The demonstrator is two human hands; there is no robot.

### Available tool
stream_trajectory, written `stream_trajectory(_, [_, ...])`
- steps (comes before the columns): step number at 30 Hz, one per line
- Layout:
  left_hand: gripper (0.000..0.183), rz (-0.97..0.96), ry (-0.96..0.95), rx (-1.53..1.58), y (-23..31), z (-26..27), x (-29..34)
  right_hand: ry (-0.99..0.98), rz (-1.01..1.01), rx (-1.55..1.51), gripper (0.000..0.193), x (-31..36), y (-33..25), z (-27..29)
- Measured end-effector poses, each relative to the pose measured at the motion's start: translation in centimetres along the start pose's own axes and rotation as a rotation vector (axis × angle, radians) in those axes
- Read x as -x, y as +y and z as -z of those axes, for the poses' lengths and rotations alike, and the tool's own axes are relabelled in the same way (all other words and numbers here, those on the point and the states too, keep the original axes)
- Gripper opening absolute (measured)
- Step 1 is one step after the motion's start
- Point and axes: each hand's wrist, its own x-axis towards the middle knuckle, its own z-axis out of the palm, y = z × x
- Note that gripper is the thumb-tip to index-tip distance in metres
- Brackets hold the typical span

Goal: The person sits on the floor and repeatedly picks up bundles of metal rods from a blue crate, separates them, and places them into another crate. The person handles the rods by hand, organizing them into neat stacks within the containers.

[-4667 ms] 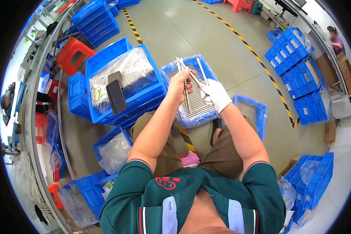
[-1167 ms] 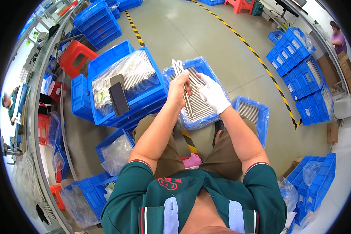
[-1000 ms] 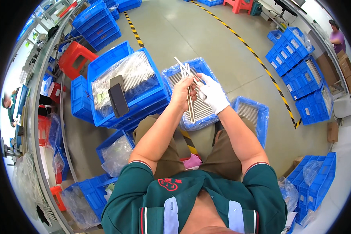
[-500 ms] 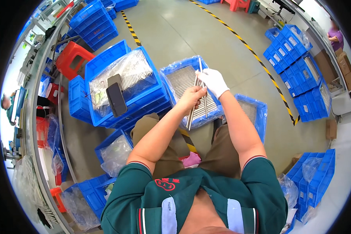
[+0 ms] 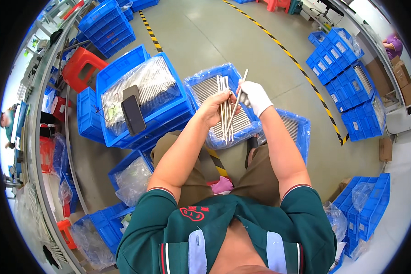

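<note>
The person's bare left hand [image 5: 216,108] is curled closed around a loose bundle of metal rods [image 5: 225,122], whose ends stick out above and below the fingers. The right hand [image 5: 255,97], in a white glove, has its fingers drawn together on a single rod [image 5: 234,109], which slants down toward the left across the front of the bundle, its upper end showing above the glove. The hands are close together, just apart at the fingers as far as can be seen; whether the slanting rod touches the others is hard to tell.

Both hands are over a blue crate [image 5: 218,69] lined with clear plastic, in which many rods [image 5: 206,89] lie side by side. The bundle's lower ends reach over this layer, and it cannot be told whether they rest on it. Just to the right, partly behind the right forearm, is another lined blue crate [image 5: 305,137] that also holds rods [image 5: 289,127].

On the left is a larger blue crate [image 5: 176,109] on top of a stack, filled with rods under a plastic sheet [image 5: 153,75]; a dark phone [image 5: 134,115] is at its near side. A red stool [image 5: 83,68] is beyond it, and yellow-and-black tape [image 5: 290,55] marks the floor. More blue crates [image 5: 345,84] are stacked at the far right, near a person in purple [image 5: 392,46]
</note>
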Motion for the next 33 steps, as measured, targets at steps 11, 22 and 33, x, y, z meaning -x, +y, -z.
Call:
stream_trajectory(11, [0.03,-0.024,-0.035,0.037,0.5,1.3,-0.1,-0.052,0.145,0.205,0.03,-0.6,1.0,-1.8])
stream_trajectory(22, [0.032,-0.198,-0.139,-0.266,1.4,-1.2,-0.1,-0.91,-0.318,-0.549,0.03,2.9,4.2,-2.2])
stream_trajectory(33, [0.032,-0.487,0.249,-0.864,5.8,-0.9,2.9,-0.038,0.124,1.037,0.029,-2.7,4.7,4.4])
